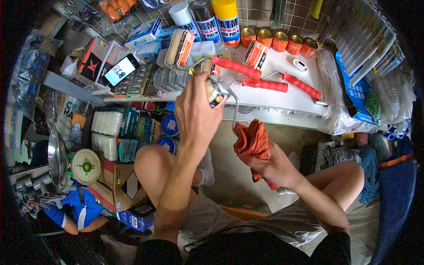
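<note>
Your left hand [198, 105] is raised in front of the white shelf [276, 107], its fingers curled about the head of the roller [217, 93]. The head sits at the finger end of that hand, its printed face turned to the right; some fingertips are hidden, so you cannot tell how each one bears on it. From the head, the bent wire [236, 106] runs right and then down into the rust-red cloth [252, 142]. Your right hand [279, 168] is lower and closed around that cloth, its fingers mostly covered by the folds. A red handle end [272, 185] pokes out below the bunched cloth, beside the heel of your hand. Beyond your hands, three red grips [265, 85] lie near each other on the shelf, with a row of small tins [280, 41] behind them.
</note>
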`<state>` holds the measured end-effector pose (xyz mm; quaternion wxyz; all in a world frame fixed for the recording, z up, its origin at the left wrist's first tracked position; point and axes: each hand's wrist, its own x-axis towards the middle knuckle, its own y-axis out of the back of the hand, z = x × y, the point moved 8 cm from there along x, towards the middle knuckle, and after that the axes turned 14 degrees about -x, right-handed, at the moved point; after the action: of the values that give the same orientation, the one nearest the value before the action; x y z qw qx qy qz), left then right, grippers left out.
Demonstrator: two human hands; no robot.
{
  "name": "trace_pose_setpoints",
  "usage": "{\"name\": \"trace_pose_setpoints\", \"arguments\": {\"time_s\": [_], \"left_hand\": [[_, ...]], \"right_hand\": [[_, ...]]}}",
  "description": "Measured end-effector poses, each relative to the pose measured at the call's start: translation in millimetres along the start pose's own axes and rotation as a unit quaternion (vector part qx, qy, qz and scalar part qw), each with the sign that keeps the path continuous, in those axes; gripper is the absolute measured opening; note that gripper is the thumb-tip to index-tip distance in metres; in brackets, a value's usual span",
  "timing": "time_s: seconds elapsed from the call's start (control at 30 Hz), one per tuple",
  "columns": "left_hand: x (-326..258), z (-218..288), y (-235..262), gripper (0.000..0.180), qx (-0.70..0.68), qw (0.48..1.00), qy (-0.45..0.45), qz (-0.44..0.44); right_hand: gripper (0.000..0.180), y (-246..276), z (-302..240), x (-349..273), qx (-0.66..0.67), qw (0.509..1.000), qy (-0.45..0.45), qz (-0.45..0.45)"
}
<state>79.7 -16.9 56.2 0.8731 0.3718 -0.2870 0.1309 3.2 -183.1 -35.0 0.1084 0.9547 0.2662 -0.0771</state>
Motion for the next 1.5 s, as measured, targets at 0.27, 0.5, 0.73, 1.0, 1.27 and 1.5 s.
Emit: {"name": "trace_pose_setpoints", "arguments": {"time_s": [0.27, 0.5, 0.73, 1.0, 1.27, 1.5], "left_hand": [[10.5, -18.4, 37.4, 0.052, 0.066, 0.991, 0.024, 0.114], [-10.9, 13.4, -14.2, 0.056, -0.014, 0.999, -0.024, 0.021], [15.9, -22.0, 15.7, 0.059, -0.097, 0.981, -0.02, 0.169], [12.9, -29.4, 1.5, 0.059, 0.008, 0.998, 0.033, 0.054], [8.1, -21.8, 26.1, 0.059, -0.102, 0.986, 0.057, 0.12], [3.1, -5.1, 51.4, 0.063, -0.232, 0.949, -0.112, 0.183]], "right_hand": [[0.03, 1.5, -14.5, -10.5, -0.049, 0.995, 0.004, -0.086], [0.016, 2.1, 1.4, 13.8, 0.059, 0.994, -0.009, -0.087], [0.014, -52.0, -9.3, -24.9, 0.518, 0.774, -0.196, -0.307], [0.021, -0.5, 5.8, 0.0, 0.074, 0.99, -0.04, -0.118], [0.039, 56.3, 1.8, -2.4, 0.119, 0.99, -0.07, 0.038], [0.045, 82.0, -7.8, 6.4, 0.21, 0.963, -0.001, 0.171]]}}
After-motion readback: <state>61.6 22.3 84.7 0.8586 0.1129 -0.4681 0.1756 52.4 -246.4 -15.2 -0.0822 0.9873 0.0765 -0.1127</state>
